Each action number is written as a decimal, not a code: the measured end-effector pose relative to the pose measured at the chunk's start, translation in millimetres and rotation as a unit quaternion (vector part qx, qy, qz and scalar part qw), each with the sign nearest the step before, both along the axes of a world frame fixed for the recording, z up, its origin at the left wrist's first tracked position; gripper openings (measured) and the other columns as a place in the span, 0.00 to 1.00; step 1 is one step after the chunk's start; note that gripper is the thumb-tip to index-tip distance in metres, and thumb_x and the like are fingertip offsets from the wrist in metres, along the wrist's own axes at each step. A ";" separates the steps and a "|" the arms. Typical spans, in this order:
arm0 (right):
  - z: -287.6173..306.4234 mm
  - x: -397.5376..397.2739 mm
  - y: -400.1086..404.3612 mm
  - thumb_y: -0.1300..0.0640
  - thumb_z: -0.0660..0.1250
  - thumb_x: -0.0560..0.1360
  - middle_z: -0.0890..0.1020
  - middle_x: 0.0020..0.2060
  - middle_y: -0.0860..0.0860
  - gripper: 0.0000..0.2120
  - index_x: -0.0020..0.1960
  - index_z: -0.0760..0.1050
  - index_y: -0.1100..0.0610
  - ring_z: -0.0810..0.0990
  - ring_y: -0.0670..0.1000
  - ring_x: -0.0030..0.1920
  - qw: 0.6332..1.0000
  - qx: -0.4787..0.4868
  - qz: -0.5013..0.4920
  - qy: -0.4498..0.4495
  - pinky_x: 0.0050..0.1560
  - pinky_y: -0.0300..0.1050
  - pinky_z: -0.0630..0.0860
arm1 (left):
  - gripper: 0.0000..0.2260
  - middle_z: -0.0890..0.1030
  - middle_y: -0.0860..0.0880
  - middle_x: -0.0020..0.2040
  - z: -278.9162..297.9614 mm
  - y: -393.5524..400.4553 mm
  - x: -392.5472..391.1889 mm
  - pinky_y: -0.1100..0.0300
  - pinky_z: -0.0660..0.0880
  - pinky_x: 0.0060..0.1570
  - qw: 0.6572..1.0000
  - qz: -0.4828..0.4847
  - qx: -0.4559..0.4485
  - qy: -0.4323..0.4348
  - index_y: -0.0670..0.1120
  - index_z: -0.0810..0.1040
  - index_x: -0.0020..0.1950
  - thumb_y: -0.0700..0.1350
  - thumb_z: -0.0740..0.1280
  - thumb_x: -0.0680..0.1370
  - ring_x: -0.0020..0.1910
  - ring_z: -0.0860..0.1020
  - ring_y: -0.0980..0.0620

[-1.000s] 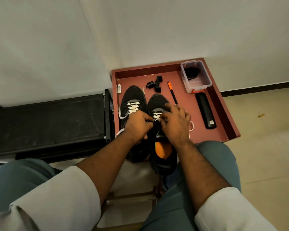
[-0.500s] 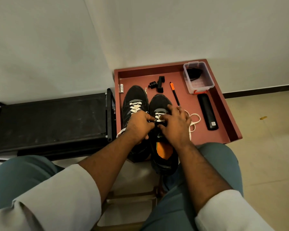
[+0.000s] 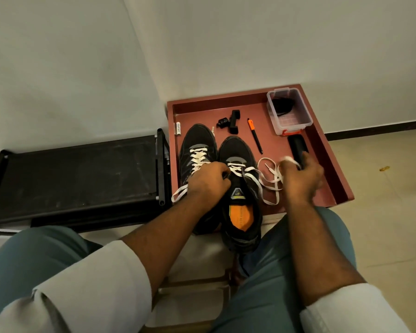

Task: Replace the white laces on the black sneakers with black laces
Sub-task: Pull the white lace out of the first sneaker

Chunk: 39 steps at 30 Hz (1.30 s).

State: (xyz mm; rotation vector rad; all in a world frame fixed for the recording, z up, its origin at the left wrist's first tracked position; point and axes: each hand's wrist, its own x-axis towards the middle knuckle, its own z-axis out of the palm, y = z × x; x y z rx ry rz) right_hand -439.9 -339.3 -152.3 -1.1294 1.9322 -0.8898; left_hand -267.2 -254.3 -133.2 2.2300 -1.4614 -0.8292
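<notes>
Two black sneakers stand side by side on a red tray (image 3: 332, 164). The left sneaker (image 3: 197, 145) has its white lace threaded. The right sneaker (image 3: 238, 183) has an orange insole, and its white lace (image 3: 267, 179) is partly pulled out, trailing in loops to the right. My left hand (image 3: 209, 181) rests curled on the right sneaker's upper near the tongue; I cannot tell what it grips. My right hand (image 3: 300, 179) holds the loose white lace out to the right over the tray. A clear plastic box (image 3: 291, 114) at the tray's back right holds black laces (image 3: 282, 105).
On the tray lie an orange-capped black pen (image 3: 255, 138), a black clip part (image 3: 233, 121), a small white tube (image 3: 178, 128) and a black oblong case (image 3: 297, 147). A black shelf (image 3: 77, 176) stands left of the tray. My knees flank the shoes.
My right hand has swung from the right sneaker's eyelets out to the right, drawing the white lace with it. My left hand stayed on the shoe.
</notes>
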 end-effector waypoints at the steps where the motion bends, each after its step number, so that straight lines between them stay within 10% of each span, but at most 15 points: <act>1: 0.1 5.8 6.4 0.51 0.73 0.73 0.70 0.68 0.51 0.27 0.70 0.71 0.49 0.70 0.54 0.66 0.996 -0.002 0.063 0.065 0.64 0.52 0.70 | 0.12 0.83 0.48 0.47 -0.3 -2.1 -3.1 0.49 0.79 0.49 1.000 -0.009 -0.009 -0.013 0.48 0.81 0.59 0.45 0.67 0.76 0.46 0.81 0.47; 8: 2.3 24.2 27.2 0.58 0.74 0.71 0.81 0.40 0.47 0.14 0.56 0.82 0.56 0.81 0.49 0.42 0.932 -0.004 0.356 0.064 0.48 0.49 0.80 | 0.09 0.84 0.46 0.51 -2.9 -29.6 -8.6 0.51 0.79 0.53 0.999 0.012 -0.002 0.050 0.46 0.83 0.54 0.42 0.66 0.78 0.49 0.82 0.48; 17: 0.6 23.2 23.9 0.60 0.72 0.69 0.84 0.38 0.51 0.13 0.53 0.83 0.55 0.82 0.52 0.41 0.931 0.006 0.355 0.084 0.47 0.55 0.81 | 0.07 0.80 0.43 0.52 10.9 -48.8 -14.7 0.48 0.78 0.52 0.968 -0.160 0.070 -0.178 0.45 0.77 0.55 0.42 0.66 0.79 0.51 0.80 0.41; 26: 0.6 22.4 19.6 0.61 0.71 0.69 0.84 0.39 0.51 0.14 0.54 0.84 0.55 0.82 0.52 0.42 0.931 0.021 0.355 0.081 0.49 0.53 0.80 | 0.06 0.81 0.47 0.33 -4.9 -31.4 8.8 0.63 0.73 0.25 0.978 0.158 -0.057 0.124 0.43 0.80 0.40 0.37 0.69 0.77 0.22 0.74 0.57; 34: 3.7 23.6 20.9 0.62 0.71 0.70 0.84 0.39 0.53 0.09 0.50 0.84 0.57 0.83 0.53 0.42 0.932 0.026 0.354 0.074 0.48 0.54 0.81 | 0.12 0.81 0.45 0.55 11.2 -42.5 -16.7 0.52 0.78 0.52 0.986 -0.123 0.060 -0.091 0.48 0.78 0.60 0.42 0.68 0.77 0.52 0.80 0.43; 39: 5.0 20.9 21.8 0.60 0.72 0.70 0.84 0.40 0.52 0.09 0.50 0.84 0.57 0.83 0.52 0.42 0.934 0.031 0.349 0.074 0.48 0.53 0.81 | 0.06 0.82 0.46 0.47 4.8 -36.4 -14.9 0.51 0.78 0.47 0.994 -0.066 0.009 -0.086 0.47 0.80 0.51 0.45 0.64 0.80 0.46 0.81 0.44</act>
